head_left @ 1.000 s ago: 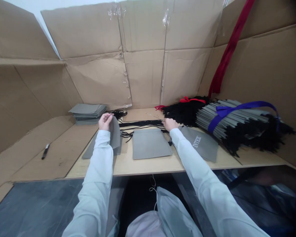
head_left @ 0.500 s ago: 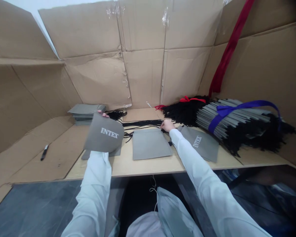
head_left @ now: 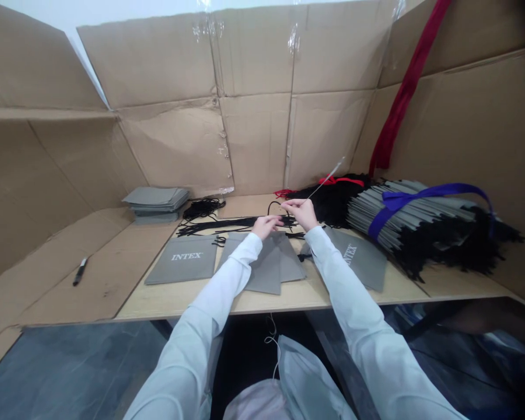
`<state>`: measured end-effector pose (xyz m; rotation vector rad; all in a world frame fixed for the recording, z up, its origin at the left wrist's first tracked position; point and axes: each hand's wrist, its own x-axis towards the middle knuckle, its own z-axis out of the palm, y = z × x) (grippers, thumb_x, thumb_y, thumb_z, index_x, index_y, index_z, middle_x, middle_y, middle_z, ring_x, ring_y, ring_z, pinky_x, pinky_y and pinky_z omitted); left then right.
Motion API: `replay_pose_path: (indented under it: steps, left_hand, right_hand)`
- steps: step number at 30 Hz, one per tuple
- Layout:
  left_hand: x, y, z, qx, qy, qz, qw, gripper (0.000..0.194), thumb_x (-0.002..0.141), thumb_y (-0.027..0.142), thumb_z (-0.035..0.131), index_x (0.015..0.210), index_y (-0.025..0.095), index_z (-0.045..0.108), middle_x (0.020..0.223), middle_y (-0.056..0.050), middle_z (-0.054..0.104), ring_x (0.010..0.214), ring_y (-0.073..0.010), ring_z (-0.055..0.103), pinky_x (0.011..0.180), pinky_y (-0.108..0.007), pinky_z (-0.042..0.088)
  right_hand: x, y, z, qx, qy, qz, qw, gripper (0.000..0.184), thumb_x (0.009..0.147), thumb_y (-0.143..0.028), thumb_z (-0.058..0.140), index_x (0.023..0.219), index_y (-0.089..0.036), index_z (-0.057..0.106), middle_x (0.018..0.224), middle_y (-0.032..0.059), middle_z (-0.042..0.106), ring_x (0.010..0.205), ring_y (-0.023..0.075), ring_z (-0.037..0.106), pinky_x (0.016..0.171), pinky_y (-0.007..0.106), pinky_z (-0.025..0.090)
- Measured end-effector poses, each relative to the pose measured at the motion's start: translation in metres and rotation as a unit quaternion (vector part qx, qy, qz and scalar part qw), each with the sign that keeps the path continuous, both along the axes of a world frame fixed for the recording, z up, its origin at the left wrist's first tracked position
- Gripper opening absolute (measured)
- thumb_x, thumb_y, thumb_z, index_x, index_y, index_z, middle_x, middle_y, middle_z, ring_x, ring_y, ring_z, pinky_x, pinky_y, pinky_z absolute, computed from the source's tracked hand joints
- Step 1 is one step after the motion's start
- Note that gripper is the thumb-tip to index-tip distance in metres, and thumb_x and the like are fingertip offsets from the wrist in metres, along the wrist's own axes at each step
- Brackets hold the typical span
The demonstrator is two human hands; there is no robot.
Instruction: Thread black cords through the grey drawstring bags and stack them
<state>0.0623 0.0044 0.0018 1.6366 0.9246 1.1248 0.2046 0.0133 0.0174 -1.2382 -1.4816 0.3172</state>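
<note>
My right hand (head_left: 303, 213) is closed in a pinch on a thin threading rod (head_left: 326, 179), which slants up to the right and has a pale tip. A black cord (head_left: 273, 204) arcs between my two hands. My left hand (head_left: 266, 226) has its fingers pinched together at the lower end of this cord, partly blurred. Under my hands lie two overlapping grey pouches (head_left: 265, 274) with plain sides up. To the left rests a grey INTEX pouch (head_left: 181, 265); another INTEX pouch (head_left: 367, 259) lies right of my right forearm.
Loose black cords (head_left: 227, 224) stretch across the table behind the pouches. A stack of grey pouches (head_left: 157, 201) stands back left, a purple-tied bundle (head_left: 415, 216) at right. Behind it are red-tied black cords (head_left: 319, 189). A marker (head_left: 80, 272) lies left. Cardboard walls (head_left: 254, 134) surround the table.
The pouch my left hand held up now lies over the middle one. My left hand has moved right, beside my right hand. The rod has swung from pointing left to pointing right.
</note>
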Motion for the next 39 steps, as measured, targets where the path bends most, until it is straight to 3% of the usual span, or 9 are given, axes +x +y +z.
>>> replay_pose_path:
  steps: [5,9,11,14,16,22,29,34,39]
  left_hand:
    - [-0.023,0.014,0.015,-0.064,-0.235,0.021,0.970,0.024,0.078,0.017,0.025,0.086,0.015,0.048,0.112,-0.009,0.050,0.092,-0.0137,0.054,0.058,-0.020,0.043]
    - [-0.076,0.036,0.018,-0.082,-0.399,0.169,0.898,0.022,0.079,0.026,0.030,0.084,0.016,0.049,0.104,-0.008,0.055,0.094,-0.0130,0.052,0.057,-0.017,0.043]
    - [-0.102,0.043,0.015,-0.093,-0.492,0.219,0.838,0.020,0.079,0.020,0.031,0.081,0.014,0.050,0.093,-0.008,0.057,0.085,-0.0107,0.055,0.056,-0.015,0.044]
    - [-0.126,0.046,0.011,-0.139,-0.569,0.233,0.776,0.018,0.075,0.007,0.033,0.076,0.012,0.050,0.076,-0.005,0.056,0.071,-0.0067,0.055,0.053,-0.012,0.043]
    - [-0.128,0.042,0.011,-0.168,-0.578,0.226,0.766,0.019,0.073,0.005,0.033,0.076,0.010,0.050,0.068,-0.004,0.054,0.066,-0.0067,0.054,0.053,-0.012,0.044]
    - [-0.099,0.027,0.012,-0.193,-0.500,0.194,0.821,0.021,0.074,0.018,0.034,0.075,0.008,0.052,0.063,-0.008,0.053,0.068,-0.0128,0.055,0.062,-0.023,0.048]
    - [-0.074,0.017,0.006,-0.190,-0.308,0.091,0.928,0.020,0.075,0.021,0.042,0.072,0.006,0.055,0.065,-0.010,0.059,0.065,-0.0143,0.058,0.064,-0.027,0.047]
    - [-0.062,0.005,0.006,-0.223,-0.243,0.035,0.943,0.025,0.075,0.026,0.043,0.074,0.005,0.058,0.067,-0.012,0.061,0.065,-0.0150,0.058,0.066,-0.028,0.046]
    - [-0.054,0.001,0.007,-0.217,-0.243,0.078,0.942,0.041,0.079,0.038,0.033,0.069,0.007,0.058,0.053,-0.007,0.057,0.044,-0.0089,0.051,0.050,-0.021,0.042]
  right_hand:
    - [0.003,-0.005,0.003,-0.005,-0.039,-0.026,0.999,0.029,0.062,-0.038,0.052,0.071,-0.014,0.064,0.050,-0.0007,0.051,0.047,0.0077,0.041,0.050,0.020,0.033]
    - [0.016,-0.008,0.005,-0.027,-0.108,-0.134,0.985,0.022,0.065,-0.031,0.049,0.071,-0.015,0.064,0.056,0.0027,0.056,0.056,0.0115,0.048,0.058,0.022,0.036]
    - [0.023,-0.008,0.005,-0.042,-0.139,-0.173,0.974,0.022,0.067,-0.029,0.048,0.073,-0.016,0.064,0.062,0.0047,0.059,0.064,0.0142,0.050,0.063,0.024,0.037]
    - [0.030,-0.007,0.003,-0.069,-0.168,-0.206,0.962,0.023,0.068,-0.027,0.046,0.077,-0.016,0.064,0.070,0.0074,0.060,0.073,0.0169,0.051,0.068,0.026,0.037]
    - [0.032,-0.008,0.002,-0.089,-0.183,-0.212,0.956,0.024,0.069,-0.027,0.045,0.079,-0.016,0.064,0.074,0.0089,0.060,0.078,0.0178,0.050,0.070,0.027,0.037]
    - [0.032,-0.012,-0.003,-0.194,-0.240,-0.241,0.920,0.029,0.069,-0.036,0.047,0.083,-0.017,0.063,0.082,0.0131,0.059,0.079,0.0205,0.053,0.064,0.028,0.038]
    - [0.013,-0.018,-0.002,-0.204,-0.355,-0.085,0.908,0.038,0.064,-0.052,0.051,0.083,-0.022,0.063,0.081,0.0090,0.060,0.077,0.0170,0.054,0.063,0.024,0.038]
    - [0.010,-0.021,0.000,-0.217,-0.367,-0.137,0.894,0.039,0.068,-0.051,0.046,0.087,-0.022,0.063,0.086,0.0114,0.059,0.081,0.0190,0.054,0.066,0.027,0.038]
    - [0.019,-0.019,-0.001,-0.241,-0.362,-0.187,0.881,0.036,0.066,-0.046,0.051,0.088,-0.020,0.062,0.088,0.0123,0.057,0.083,0.0211,0.054,0.066,0.029,0.039]
